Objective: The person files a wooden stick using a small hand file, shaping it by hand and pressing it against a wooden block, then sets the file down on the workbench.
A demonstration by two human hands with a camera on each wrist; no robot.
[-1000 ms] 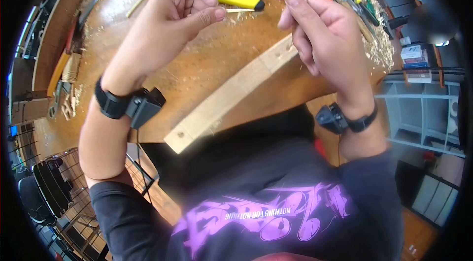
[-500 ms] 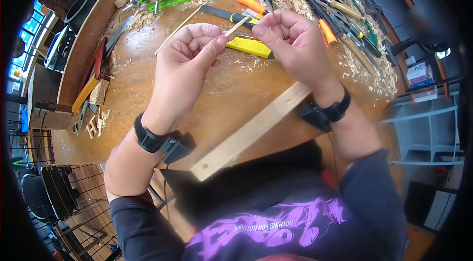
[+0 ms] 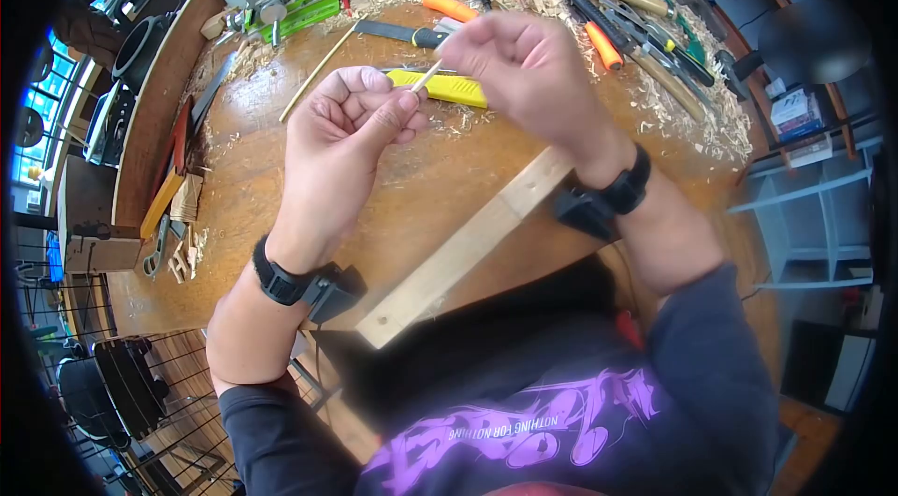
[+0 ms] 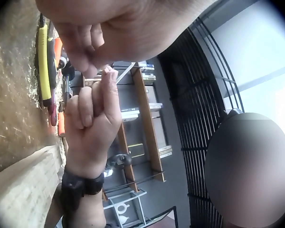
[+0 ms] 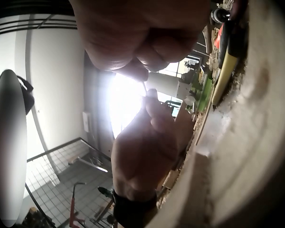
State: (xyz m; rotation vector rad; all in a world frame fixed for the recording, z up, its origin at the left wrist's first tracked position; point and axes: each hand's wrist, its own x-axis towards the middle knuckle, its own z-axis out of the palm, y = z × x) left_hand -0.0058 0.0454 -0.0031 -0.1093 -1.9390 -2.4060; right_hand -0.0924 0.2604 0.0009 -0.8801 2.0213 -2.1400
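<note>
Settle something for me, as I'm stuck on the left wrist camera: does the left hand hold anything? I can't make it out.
Observer: Yes, from the head view: the left hand pinches a thin wooden stick.

Visitor: And that pale wood at my lower left?

Observer: The head view shows it whole, a long wooden plank, with a small dark spot, perhaps a hole, near its end by the person's body.

Visitor: Is anything written on their clothes?

Observer: Yes, the dark shirt has the words NOTHING FOR NOTHING across its purple print.
</note>
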